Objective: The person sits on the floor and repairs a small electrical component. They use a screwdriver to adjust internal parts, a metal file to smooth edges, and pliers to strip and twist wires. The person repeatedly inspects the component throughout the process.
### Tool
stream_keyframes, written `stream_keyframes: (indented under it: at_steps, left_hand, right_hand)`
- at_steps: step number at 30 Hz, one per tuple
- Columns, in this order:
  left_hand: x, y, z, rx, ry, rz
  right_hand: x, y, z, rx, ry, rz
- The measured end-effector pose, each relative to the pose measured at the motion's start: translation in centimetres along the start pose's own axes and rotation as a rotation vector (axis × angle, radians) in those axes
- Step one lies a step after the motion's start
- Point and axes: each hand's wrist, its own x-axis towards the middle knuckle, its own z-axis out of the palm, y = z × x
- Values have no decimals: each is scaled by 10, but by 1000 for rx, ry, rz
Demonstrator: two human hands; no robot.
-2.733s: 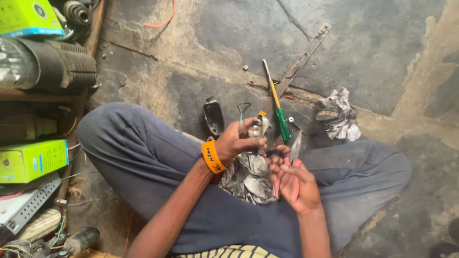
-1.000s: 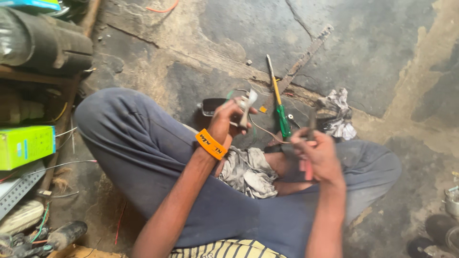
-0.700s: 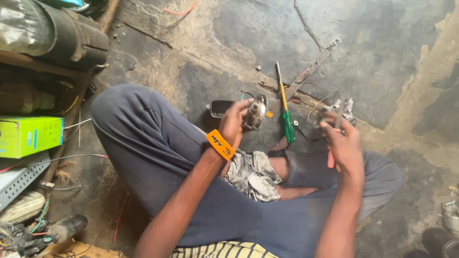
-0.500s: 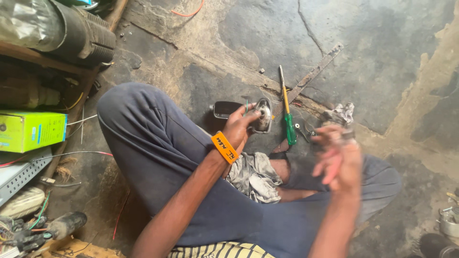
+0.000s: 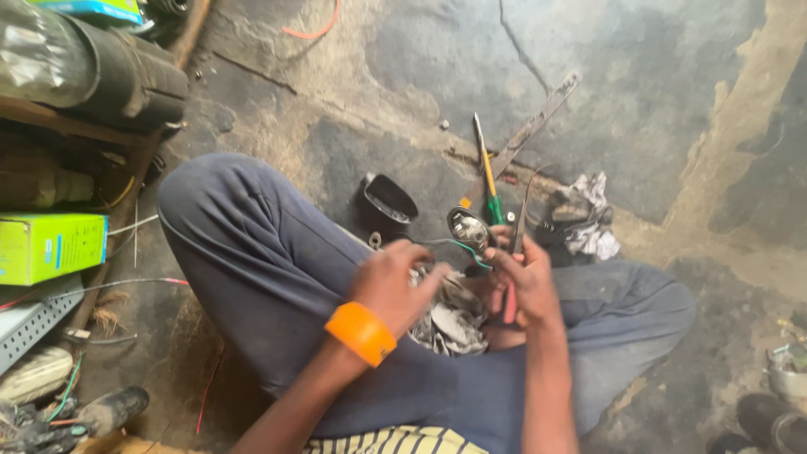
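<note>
- Right hand point(image 5: 525, 282): closed around a red-handled tool point(image 5: 510, 298), probably pliers. Its metal tip pokes up past the fingers, and the handle runs down through the palm.
- The same hand also pinches the small round metal part point(image 5: 469, 229) by its green wire point(image 5: 461, 246). I see the part just left of the fingertips, above the lap.
- Left hand point(image 5: 395, 282): fingers curled loosely, motion-blurred. I can't tell if it grips anything. It sits over the grey crumpled rag point(image 5: 450, 315) in the lap, fingertips near the wire. Orange wristband point(image 5: 361, 333) on that wrist.
- Far of the hands, on the floor: green-handled screwdriver point(image 5: 489, 181), flat metal bar point(image 5: 538, 124) and black cup-shaped cover point(image 5: 388, 206). A dirty cloth wad point(image 5: 584, 217) lies to the right.
- Hard to read: the tool's jaws, whether the left fingers touch the wire, and what the round part is exactly. The screwdriver's handle end is hidden behind the right hand.
- Left edge: green box point(image 5: 50, 246), dark rolled bundle point(image 5: 126, 80) and cable clutter, all partly cut off.
- Versus 0.5 s ago: the left hand let go of the round part and dropped toward the lap. The right hand came in from the right and now carries the part along with the tool.
</note>
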Motion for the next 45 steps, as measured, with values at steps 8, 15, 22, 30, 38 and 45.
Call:
stream_keyframes:
  at_steps: [8,15,22,30,38,45]
  left_hand:
    - [71,18,-13,-46,37,792]
    - [114,-40,57,-333,-665,283]
    - [114,-24,37,-722,-727,371]
    - [112,-16,31,-878,-887,146]
    - [106,-4,14,-891,-921,118]
    - [111,-15,29,-790,-916,311]
  right_hand:
    - [3,-29,-5,-112,-257,29]
    - [-7,-50,-2,63,-199,95]
    - [-56,-9,-13,602,-144,85]
    - [-85,1,-37,26,-421,50]
    - [-88,-9,-20,99,-608,273]
    - [-78,3,-25,102,-680,210]
